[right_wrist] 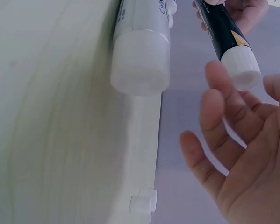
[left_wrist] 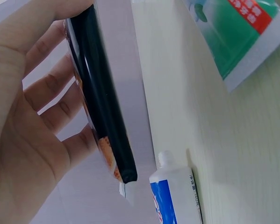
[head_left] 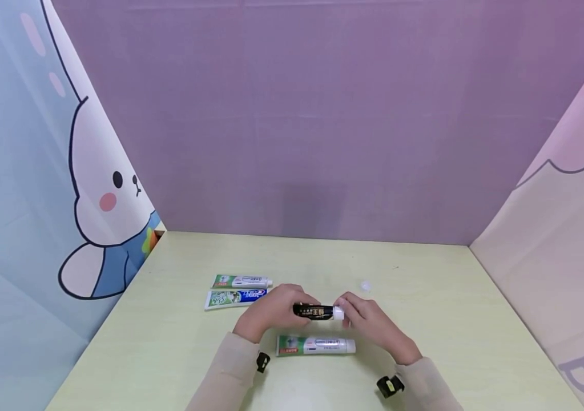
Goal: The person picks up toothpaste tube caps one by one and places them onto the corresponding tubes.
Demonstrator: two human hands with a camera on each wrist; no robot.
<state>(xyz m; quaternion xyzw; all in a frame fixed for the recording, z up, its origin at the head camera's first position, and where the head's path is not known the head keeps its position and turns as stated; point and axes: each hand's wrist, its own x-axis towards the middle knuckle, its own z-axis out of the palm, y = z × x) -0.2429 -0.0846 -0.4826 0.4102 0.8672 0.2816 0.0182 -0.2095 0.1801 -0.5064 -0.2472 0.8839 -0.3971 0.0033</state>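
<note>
A black toothpaste tube (head_left: 314, 311) with gold lettering and a white cap (right_wrist: 241, 67) lies level in my left hand (head_left: 284, 307), thumb on one side and fingers on the other. My right hand (head_left: 369, 321) is at the capped end. In the right wrist view its loosely bent fingers (right_wrist: 218, 112) and thumb straddle the cap, with a small gap showing beside the thumb. Just in front of both hands, a green-and-white toothpaste tube (head_left: 317, 345) with its cap on lies on the table.
Two more toothpaste tubes lie at the back left, one green and white (head_left: 240, 281), one green and blue (head_left: 232, 298). The blue-marked one shows a bare nozzle (left_wrist: 165, 159). Small white caps (right_wrist: 142, 204) sit on the table (head_left: 451, 319) beyond my right hand. A purple cloth wall (head_left: 312, 125) stands behind.
</note>
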